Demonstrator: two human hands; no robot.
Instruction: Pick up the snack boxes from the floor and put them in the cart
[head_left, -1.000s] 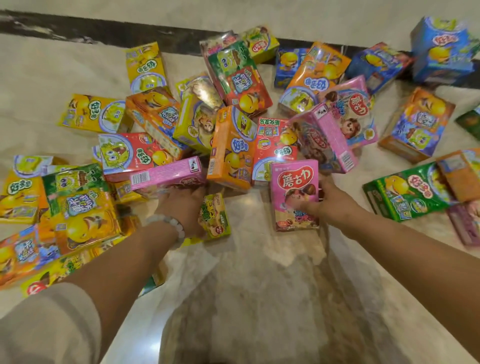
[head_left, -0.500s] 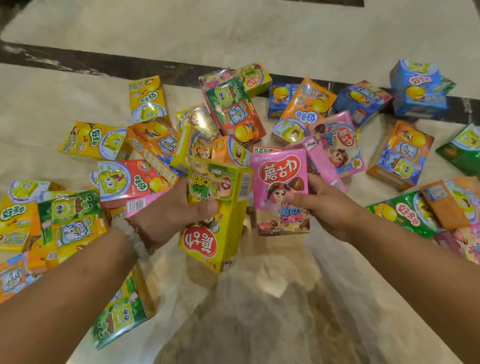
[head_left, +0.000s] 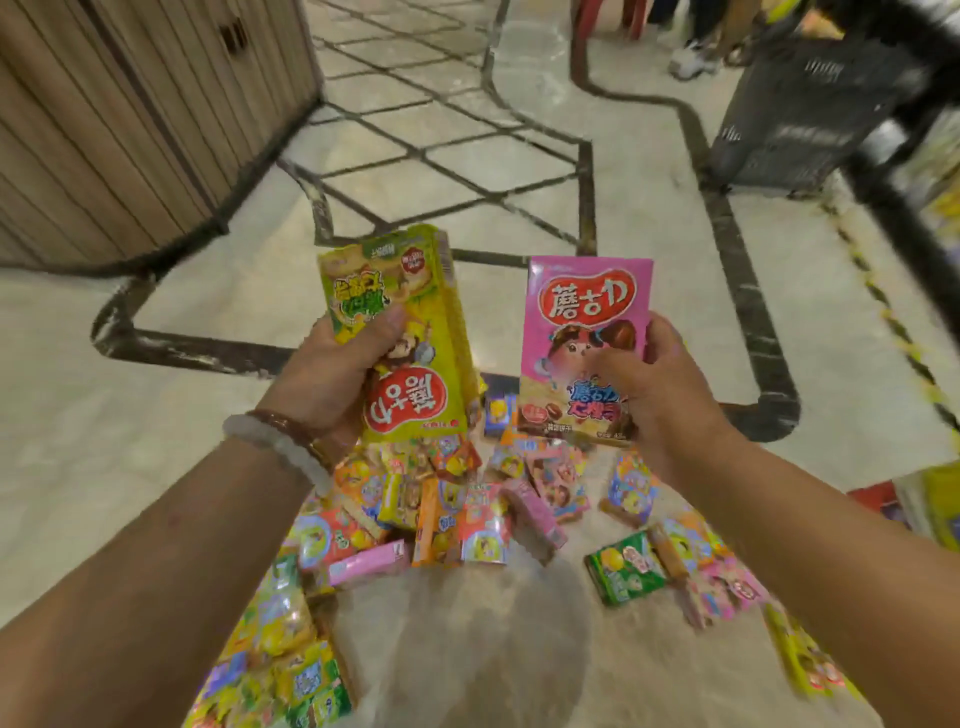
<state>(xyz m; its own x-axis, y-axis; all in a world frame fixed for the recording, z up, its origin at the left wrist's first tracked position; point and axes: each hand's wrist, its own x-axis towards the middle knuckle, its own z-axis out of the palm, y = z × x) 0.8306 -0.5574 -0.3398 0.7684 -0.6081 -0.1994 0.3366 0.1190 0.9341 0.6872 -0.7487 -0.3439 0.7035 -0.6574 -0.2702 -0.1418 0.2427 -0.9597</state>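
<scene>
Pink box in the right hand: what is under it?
Below the pink box, held up by the right hand, loose snack boxes lie on the floor. The box and hand cover some of them.

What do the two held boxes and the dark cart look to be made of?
Yellow box and pink box: likely glossy printed cardboard, judging by crisp folded edges and sheen. Cart: probably dark moulded plastic with slotted walls, though blur leaves it open.

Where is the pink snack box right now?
In the head view, the pink snack box is right of centre, held upright in the right hand, beside the yellow box.
</scene>
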